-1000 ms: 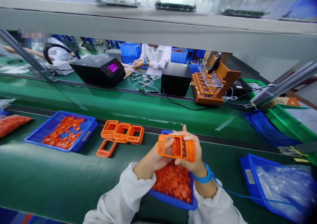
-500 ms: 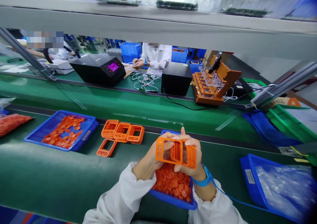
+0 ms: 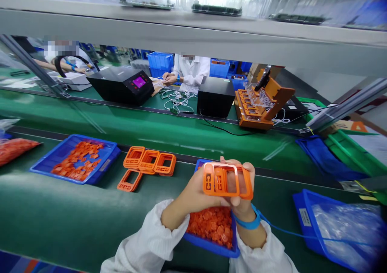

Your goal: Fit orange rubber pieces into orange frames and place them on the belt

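Note:
Both my hands grip a bundle of orange plastic frames (image 3: pixel 220 180), raised over a blue bin (image 3: pixel 211 249) full of small orange plastic pieces (image 3: pixel 211 226). My left hand (image 3: pixel 193 194) is closed on the bundle's left end, its fingers partly hidden behind the frames. At the right end my right hand (image 3: pixel 244 206) is wrapped round the stack, a blue wrist strap below it. The front frame sits shifted left of the others. Left of my hands, several stacks of like frames (image 3: pixel 148 166) lie on the green table.
Further left are a blue tray (image 3: pixel 42 166) of orange pieces and a bag of orange parts (image 3: pixel 18 150). A blue bin with clear plastic bags (image 3: pixel 347 224) stands right. Black boxes (image 3: pixel 121 83) and an orange fixture (image 3: pixel 260 104) stand behind; a shelf (image 3: pixel 193 33) crosses above. Co-workers sit opposite.
My hands and the orange frames have shifted right. The front frame, which stuck out far to the left, now overlaps the rest more closely. A co-worker at far left has moved.

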{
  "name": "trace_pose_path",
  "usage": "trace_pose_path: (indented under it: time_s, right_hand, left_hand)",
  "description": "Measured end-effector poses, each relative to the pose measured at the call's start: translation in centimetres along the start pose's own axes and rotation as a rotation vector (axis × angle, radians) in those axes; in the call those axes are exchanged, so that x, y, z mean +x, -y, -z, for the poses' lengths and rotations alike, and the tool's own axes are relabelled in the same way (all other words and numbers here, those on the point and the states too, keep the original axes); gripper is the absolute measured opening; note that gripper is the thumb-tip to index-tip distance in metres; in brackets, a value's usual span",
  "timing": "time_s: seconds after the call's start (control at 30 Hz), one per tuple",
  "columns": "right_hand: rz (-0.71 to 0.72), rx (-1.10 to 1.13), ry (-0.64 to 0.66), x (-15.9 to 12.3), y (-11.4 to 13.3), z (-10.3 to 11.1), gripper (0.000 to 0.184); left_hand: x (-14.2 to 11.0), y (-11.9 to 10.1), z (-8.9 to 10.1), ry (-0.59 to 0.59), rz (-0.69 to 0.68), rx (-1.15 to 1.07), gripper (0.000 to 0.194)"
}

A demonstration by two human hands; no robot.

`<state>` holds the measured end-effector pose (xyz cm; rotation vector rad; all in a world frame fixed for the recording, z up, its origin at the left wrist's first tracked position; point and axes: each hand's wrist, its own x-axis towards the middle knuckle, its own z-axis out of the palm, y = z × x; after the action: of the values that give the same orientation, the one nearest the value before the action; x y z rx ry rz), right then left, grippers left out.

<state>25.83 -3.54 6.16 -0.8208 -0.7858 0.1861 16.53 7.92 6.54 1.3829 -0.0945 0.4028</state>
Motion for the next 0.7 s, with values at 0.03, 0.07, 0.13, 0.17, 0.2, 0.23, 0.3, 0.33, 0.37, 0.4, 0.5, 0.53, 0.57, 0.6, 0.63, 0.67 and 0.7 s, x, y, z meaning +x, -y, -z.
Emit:
trace_pose_path:
  time_s: [0.03, 0.07, 0.13, 0.17, 0.2, 0.23, 0.3, 0.33, 0.37, 0.4, 0.5, 0.53, 0.57, 0.6, 0.63, 0.67, 0.7]
  right_hand:
    - [-0.015, 0.010, 0.003, 0.0, 0.2, -0.1, 0.081]
    - [-0.035, 0.023, 0.003, -0.1, 0.4, -0.3, 0.082]
    - [-0.078, 0.059, 0.013, -0.2, 0.8, -0.7, 0.081]
    - [-0.092, 0.086, 0.020, -0.3, 1.0, -0.9, 0.079]
    - [-0.099, 0.115, 0.029, -0.4, 1.2, -1.1, 0.077]
    - [-0.100, 0.145, 0.040, -0.5, 1.4, -1.3, 0.076]
    - [-0.092, 0.191, 0.035, -0.6, 1.7, -1.4, 0.075]
    - [-0.086, 0.204, 0.018, -0.7, 1.8, -1.4, 0.075]
    - [-0.084, 0.210, -0.003, -0.7, 1.9, -1.4, 0.076]
    - [-0.083, 0.212, -0.025, -0.8, 1.9, -1.4, 0.077]
    - [-0.095, 0.215, -0.087, -0.7, 2.0, -1.2, 0.076]
    - [-0.093, 0.217, -0.110, -0.6, 2.1, -1.1, 0.074]
    - [-0.084, 0.216, -0.133, -0.4, 2.2, -1.0, 0.072]
    - [-0.068, 0.207, -0.151, -0.2, 2.4, -0.8, 0.070]
    - [-0.054, 0.186, -0.163, 0.0, 2.6, -0.5, 0.070]
    - [-0.044, 0.155, -0.168, 0.3, 2.8, -0.2, 0.071]
    - [-0.040, 0.120, -0.167, 0.7, 3.0, 0.2, 0.072]
  left_hand:
    - [0.0, 0.2, 0.0, -0.051, -0.043, 0.060, 0.084]
    - [0.0, 0.3, 0.0, -0.101, -0.097, 0.116, 0.084]
    - [-0.1, 0.5, 0.2, -0.143, -0.203, 0.224, 0.089]
    - [-0.1, 0.4, 0.3, -0.137, -0.237, 0.269, 0.089]
    - [-0.1, 0.3, 0.4, -0.120, -0.255, 0.307, 0.087]
    - [-0.2, 0.2, 0.5, -0.106, -0.272, 0.327, 0.086]
    - [-0.3, -0.1, 0.4, -0.093, -0.290, 0.308, 0.081]
    - [-0.4, -0.3, 0.3, -0.096, -0.294, 0.281, 0.078]
    - [-0.5, -0.4, 0.2, -0.105, -0.296, 0.259, 0.076]
    - [-0.5, -0.5, 0.0, -0.115, -0.292, 0.237, 0.073]
    - [-0.6, -0.8, -0.4, -0.126, -0.240, 0.149, 0.071]
    - [-0.6, -1.0, -0.4, -0.127, -0.223, 0.102, 0.071]
    - [-0.6, -1.2, -0.4, -0.125, -0.208, 0.052, 0.070]
    - [-0.6, -1.4, -0.4, -0.121, -0.195, 0.011, 0.069]
    - [-0.7, -1.7, -0.3, -0.118, -0.186, -0.017, 0.068]
    - [-0.7, -2.0, -0.1, -0.114, -0.174, -0.032, 0.068]
    - [-0.8, -2.4, 0.1, -0.111, -0.161, -0.036, 0.069]
